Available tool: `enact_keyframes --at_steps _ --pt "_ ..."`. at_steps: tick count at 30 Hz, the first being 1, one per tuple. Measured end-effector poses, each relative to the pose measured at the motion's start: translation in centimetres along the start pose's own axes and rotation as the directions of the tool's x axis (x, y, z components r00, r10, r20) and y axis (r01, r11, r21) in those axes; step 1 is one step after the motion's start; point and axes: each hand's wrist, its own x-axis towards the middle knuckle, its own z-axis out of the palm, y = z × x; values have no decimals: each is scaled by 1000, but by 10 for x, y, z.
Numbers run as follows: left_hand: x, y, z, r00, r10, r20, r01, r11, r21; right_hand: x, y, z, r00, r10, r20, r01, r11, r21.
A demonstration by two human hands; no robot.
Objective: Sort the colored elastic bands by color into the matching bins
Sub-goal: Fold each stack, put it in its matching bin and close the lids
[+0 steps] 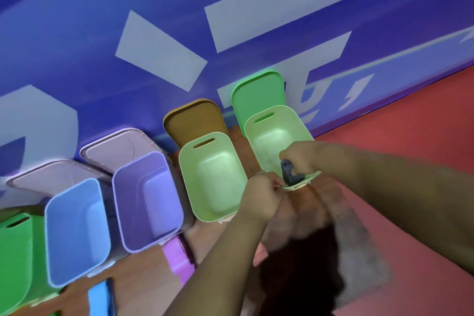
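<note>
A dark grey elastic band (290, 175) hangs over the near rim of the rightmost pale green bin (272, 133). My right hand (304, 159) grips its top from above. My left hand (261, 199) has curled fingers, and they pinch at the band's lower end beside the rim. To the left stand a second pale green bin (195, 187), a purple bin (133, 213), a light blue bin (61, 238) and a darker green bin (12, 259). All the bins look empty inside.
Lids lean against the blue wall behind the bins: a green lid (257, 96), a brown lid (192, 118) and two grey lids (115, 146). A pink item (177, 256) and a blue item (100, 295) lie on the wooden surface in front. Red floor lies to the right.
</note>
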Motion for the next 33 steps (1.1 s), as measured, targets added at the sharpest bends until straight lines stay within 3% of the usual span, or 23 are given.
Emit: enact_keyframes --at_steps 4,10,18,24,27,30,33 --pt "-1 2 0 999 40 -6 -40 999 37 10 -1 2 993 49 104 -50 999 13" --pt "-3 -1 4 998 36 -44 -35 999 11 40 -3 16 994 83 75 -79 995 -56" --pt "-10 -3 9 997 51 -60 -52 999 -13 43 -1 35 977 183 -113 -191 980 -60" --pt "-27 -4 5 993 79 -88 -84 995 -59 26 -3 33 929 219 -300 -208 976 70" --pt "-43 -9 4 993 95 -68 -100 992 -72 12 -8 32 901 224 -370 -143 962 233" --pt "-65 -14 3 996 91 11 -91 995 -43 -11 -19 33 842 210 -496 15 912 411" --pt "-88 -34 9 999 -6 49 2 998 70 -43 -39 41 796 208 -568 153 839 522"
